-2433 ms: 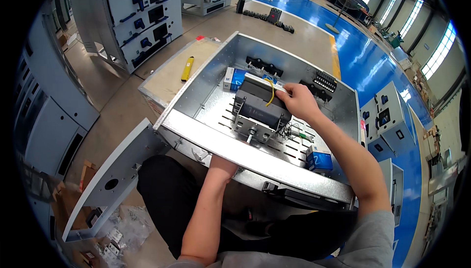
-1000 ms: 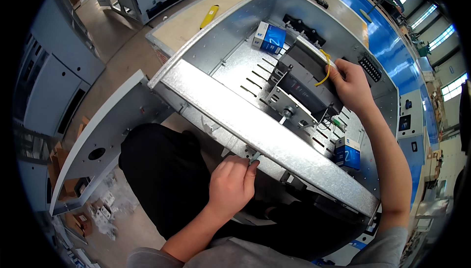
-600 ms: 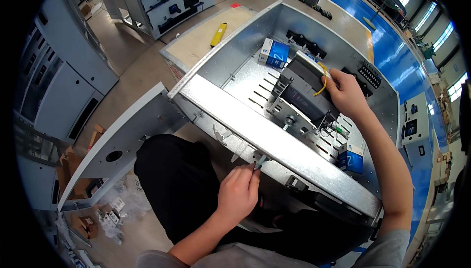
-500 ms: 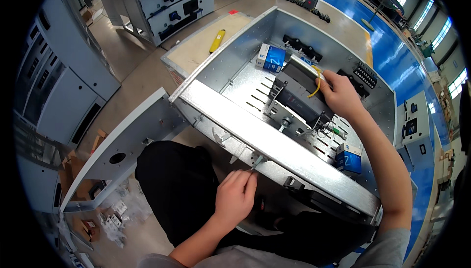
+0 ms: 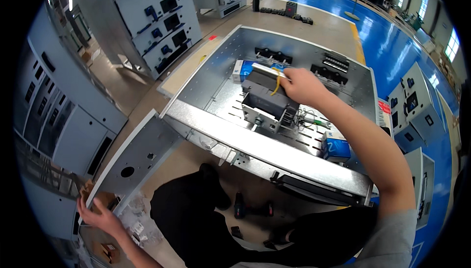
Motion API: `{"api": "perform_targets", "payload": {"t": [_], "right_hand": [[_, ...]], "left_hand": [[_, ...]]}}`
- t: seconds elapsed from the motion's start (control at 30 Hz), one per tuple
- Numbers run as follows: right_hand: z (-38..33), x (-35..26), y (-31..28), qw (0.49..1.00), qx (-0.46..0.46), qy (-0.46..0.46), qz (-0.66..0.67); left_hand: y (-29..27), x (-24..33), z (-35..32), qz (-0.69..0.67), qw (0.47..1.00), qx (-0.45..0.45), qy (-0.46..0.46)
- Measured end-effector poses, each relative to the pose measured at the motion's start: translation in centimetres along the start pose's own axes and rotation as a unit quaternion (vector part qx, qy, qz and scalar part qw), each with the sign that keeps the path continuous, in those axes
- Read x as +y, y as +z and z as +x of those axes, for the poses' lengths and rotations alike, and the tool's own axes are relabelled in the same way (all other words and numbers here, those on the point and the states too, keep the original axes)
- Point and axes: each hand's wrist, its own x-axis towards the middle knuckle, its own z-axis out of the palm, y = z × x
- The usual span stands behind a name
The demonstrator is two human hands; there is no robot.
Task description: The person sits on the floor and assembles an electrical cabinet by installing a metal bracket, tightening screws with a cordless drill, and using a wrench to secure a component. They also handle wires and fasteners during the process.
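My left hand is at the outer edge of the grey cabinet door, with the edge between thumb and fingers. My right hand reaches into the open metal cabinet and grips the upper edge of a dark grey electrical device on a metal bracket. Its fingertips are partly hidden. A yellow cable loop hangs beside those fingers. Blue and white boxes stand inside, one behind the device and another near the right front. Thin wires lie beside the device.
A cordless drill is on the floor between my legs. Clear plastic bags and cardboard lie below the door. Tall grey cabinets stand at the back left. Black terminal parts line the cabinet's far wall.
My left hand has left the cabinet's front edge and moved left to the door. My right hand keeps its hold on the device. The view has shifted, exposing the drill on the floor.
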Motion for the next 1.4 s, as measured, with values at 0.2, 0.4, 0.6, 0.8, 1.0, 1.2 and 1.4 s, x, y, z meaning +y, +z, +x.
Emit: {"api": "perform_targets", "payload": {"t": [0.2, 0.4, 0.6, 0.8, 1.0, 1.2, 1.4], "right_hand": [[0.0, 0.1, -0.3, 0.999, -0.032, 0.01, -0.017], [-0.3, 0.8, -0.9, 1.0, -0.022, 0.003, 0.013], [0.8, 2.7, -1.0, 0.998, -0.023, -0.036, 0.054], [0.2, 3.0, -2.1, 0.994, -0.071, -0.056, 0.057], [0.1, 2.5, -2.5, 0.991, -0.102, -0.032, 0.077], [0.8, 3.4, -2.3, 0.988, -0.13, -0.027, 0.08], [0.1, 3.9, -3.2, 0.967, -0.204, 0.014, 0.152]], "left_hand": [[4.4, -14.0, -3.2, 0.163, 0.986, -0.008, -0.022], [0.8, -10.0, -2.7, 0.151, 0.98, -0.113, -0.054], [-2.7, -9.1, -3.1, 0.141, 0.982, -0.117, -0.041], [-7.5, -8.1, -4.1, 0.094, 0.984, -0.145, -0.05], [-9.6, -7.2, -5.2, 0.108, 0.984, -0.137, -0.044], [-8.9, -4.5, -4.6, 0.062, 0.982, -0.16, -0.076], [-5.6, 2.7, -5.2, -0.234, 0.938, -0.232, -0.11]]}}
